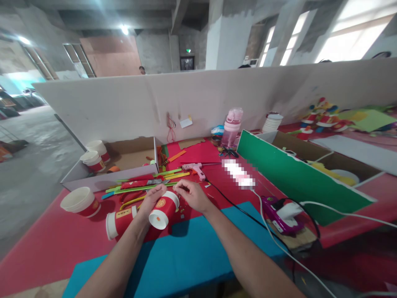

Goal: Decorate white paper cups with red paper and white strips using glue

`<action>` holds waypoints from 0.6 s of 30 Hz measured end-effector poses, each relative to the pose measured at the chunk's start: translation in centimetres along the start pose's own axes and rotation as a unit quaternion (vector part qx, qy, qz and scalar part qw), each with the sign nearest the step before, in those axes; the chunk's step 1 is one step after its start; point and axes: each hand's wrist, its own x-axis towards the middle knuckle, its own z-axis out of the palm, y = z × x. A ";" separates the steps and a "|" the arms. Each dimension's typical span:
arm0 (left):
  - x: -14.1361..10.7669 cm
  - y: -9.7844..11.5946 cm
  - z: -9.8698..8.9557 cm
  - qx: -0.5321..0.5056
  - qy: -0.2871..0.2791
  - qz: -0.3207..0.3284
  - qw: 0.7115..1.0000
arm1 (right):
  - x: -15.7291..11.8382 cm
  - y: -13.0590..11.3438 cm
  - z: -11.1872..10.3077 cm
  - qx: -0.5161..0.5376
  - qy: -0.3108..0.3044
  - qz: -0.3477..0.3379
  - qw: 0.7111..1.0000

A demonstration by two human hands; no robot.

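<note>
Tilted on its side, a red and white paper cup [163, 210] shows its base toward me, with a small orange mark on it. My left hand [151, 199] grips this cup from the left side. My right hand [192, 194] is beside the cup's far end with its fingertips pinched together; what they hold, if anything, is too small to make out. Left of my left forearm another red paper cup [121, 222] lies on its side. A pink glue gun [194, 169] rests on the table beyond my hands.
Coloured strips [142, 188] lie behind the left hand. More cups [81, 202] stand at left, near a cardboard box [130, 151]. A purple power strip [282, 219] with cables sits at right, before a green-sided box [297, 178]. A pink bottle [232, 128] stands behind.
</note>
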 end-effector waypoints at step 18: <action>-0.5 0.4 0.5 0.096 0.036 0.044 0.994 | 0.1 0.7 0.1 0.051 -0.038 0.055 0.996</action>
